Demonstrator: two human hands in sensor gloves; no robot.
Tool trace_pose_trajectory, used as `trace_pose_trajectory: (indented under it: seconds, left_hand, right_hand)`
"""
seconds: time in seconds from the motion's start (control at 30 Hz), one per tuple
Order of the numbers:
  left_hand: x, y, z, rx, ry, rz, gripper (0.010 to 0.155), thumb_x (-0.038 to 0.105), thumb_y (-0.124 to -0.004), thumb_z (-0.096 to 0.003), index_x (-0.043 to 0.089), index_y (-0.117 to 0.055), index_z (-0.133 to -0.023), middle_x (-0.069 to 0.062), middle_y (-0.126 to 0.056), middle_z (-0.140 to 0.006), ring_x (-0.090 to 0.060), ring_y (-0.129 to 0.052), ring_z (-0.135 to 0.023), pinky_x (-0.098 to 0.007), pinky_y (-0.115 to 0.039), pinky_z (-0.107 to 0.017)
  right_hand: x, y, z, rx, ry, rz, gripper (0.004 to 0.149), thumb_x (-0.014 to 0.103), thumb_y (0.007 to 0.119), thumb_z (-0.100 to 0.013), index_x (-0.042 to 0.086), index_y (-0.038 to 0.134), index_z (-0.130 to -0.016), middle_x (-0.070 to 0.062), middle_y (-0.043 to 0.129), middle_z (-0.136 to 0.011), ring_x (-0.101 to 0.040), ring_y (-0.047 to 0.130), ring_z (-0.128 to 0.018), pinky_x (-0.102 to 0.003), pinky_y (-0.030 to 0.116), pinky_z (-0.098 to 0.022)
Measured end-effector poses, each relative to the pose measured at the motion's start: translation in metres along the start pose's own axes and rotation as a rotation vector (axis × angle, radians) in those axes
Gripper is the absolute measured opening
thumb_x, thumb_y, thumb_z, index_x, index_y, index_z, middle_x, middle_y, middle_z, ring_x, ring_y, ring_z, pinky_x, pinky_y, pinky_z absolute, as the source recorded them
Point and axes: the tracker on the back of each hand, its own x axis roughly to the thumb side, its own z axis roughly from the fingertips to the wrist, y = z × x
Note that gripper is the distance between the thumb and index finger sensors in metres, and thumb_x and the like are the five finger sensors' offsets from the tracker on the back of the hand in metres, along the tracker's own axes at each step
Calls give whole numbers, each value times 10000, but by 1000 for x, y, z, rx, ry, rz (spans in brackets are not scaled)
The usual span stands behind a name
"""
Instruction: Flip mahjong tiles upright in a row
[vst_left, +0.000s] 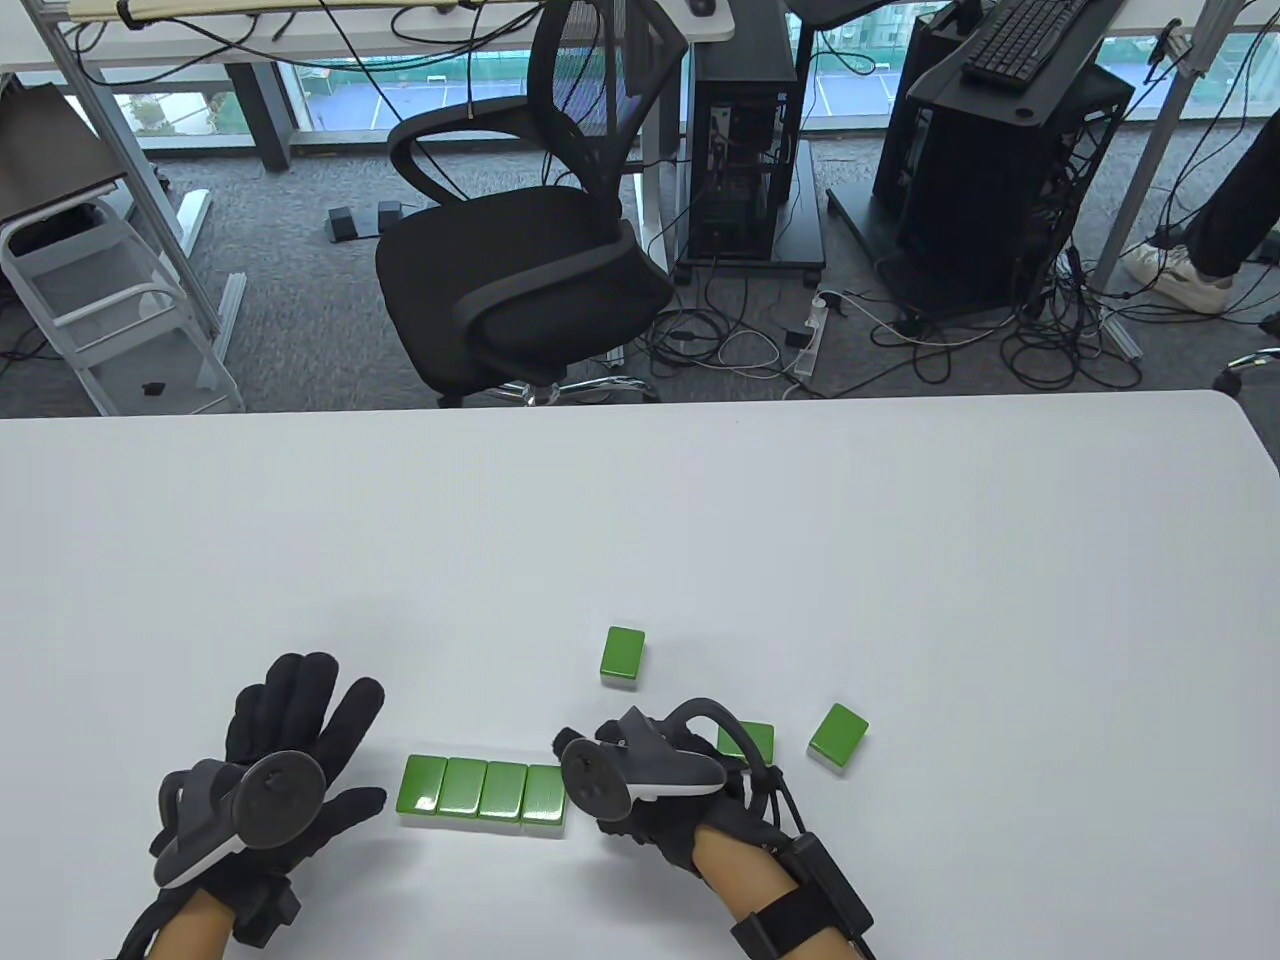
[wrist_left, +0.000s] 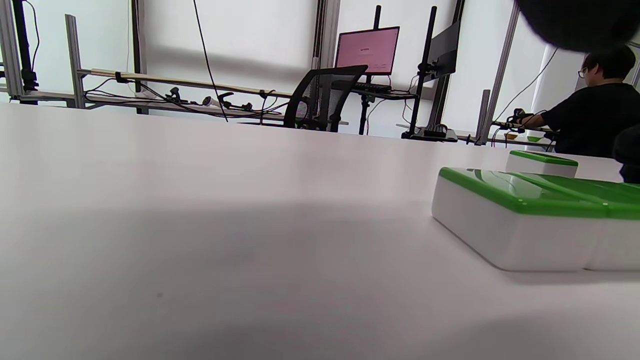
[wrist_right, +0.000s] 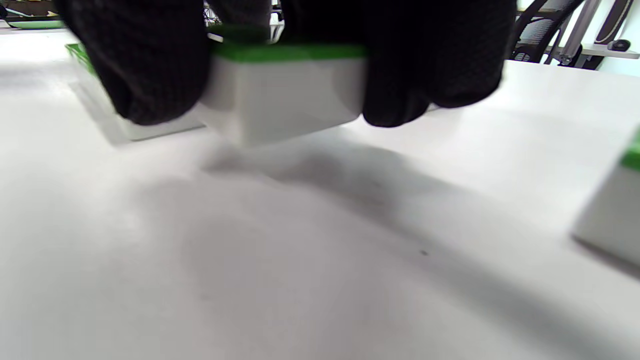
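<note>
A row of several green-backed mahjong tiles (vst_left: 482, 790) lies flat on the white table (vst_left: 640, 520), green side up. My left hand (vst_left: 300, 730) rests open with fingers spread, just left of the row, touching no tile. The row's left end shows close in the left wrist view (wrist_left: 520, 220). My right hand (vst_left: 610, 750) is at the row's right end. In the right wrist view its fingers (wrist_right: 150, 70) pinch one tile (wrist_right: 285, 85), green side up, just above the table; the tracker hides this tile in the table view.
Three loose tiles lie flat nearby: one beyond the right hand (vst_left: 623, 656), one half hidden behind it (vst_left: 750, 740), one further right (vst_left: 838, 737). An office chair (vst_left: 520, 250) stands past the table's far edge.
</note>
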Motion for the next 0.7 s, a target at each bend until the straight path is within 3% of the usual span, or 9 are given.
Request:
trace_pose_trajectory:
  seconds: [0.27,0.7]
  left_hand:
    - [2,-1,-1,-17,-11,1,920,679,-716,-303,530,-139,-1003,128,77,-1120,-239,8,-1136,-573,-158,-857]
    - [3,0,-1,-7,-19,0,917,679,-716,-304,530,-142,-1003,129,78,-1120,-237,8,-1136,-572,-158,-857]
  right_hand:
    - [26,4,-7,-7,-35,72,834,475,805,-397,281,336,-1058,-165,669,-1007,-428,820,-706,-487,773,-519]
    - [32,13,-19,-15,-14,120,833,474,799,-402,287,318,-1056,-161,659,-1015,-435,815,-710,-493,771,-520]
